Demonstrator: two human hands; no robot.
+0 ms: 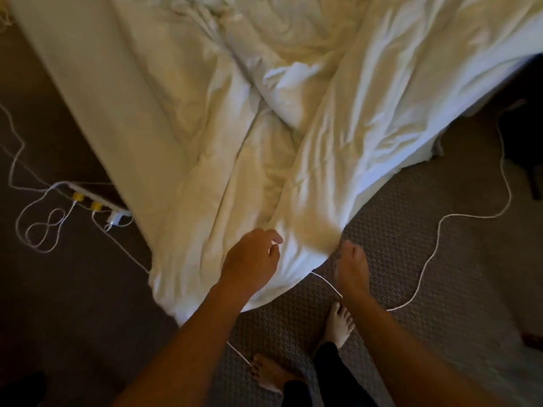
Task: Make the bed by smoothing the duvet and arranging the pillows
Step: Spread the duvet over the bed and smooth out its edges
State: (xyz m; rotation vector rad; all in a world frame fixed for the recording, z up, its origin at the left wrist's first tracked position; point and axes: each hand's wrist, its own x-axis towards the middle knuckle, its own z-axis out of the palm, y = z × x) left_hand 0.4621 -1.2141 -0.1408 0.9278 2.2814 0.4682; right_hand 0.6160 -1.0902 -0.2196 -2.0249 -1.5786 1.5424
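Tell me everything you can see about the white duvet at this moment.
The duvet is white, soft and puffy, heavily creased, with a bunched ridge running down its middle. It lies rumpled across the bed, and its near corner hangs off the foot onto the carpet. The left hand rests on that corner with fingers curled at a fold; the right hand holds its edge. A white cable runs out from under the corner.

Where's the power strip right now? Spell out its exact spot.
In the head view, the power strip lies on the carpet at the left, against the bed's lower corner, left of the duvet and the left hand.
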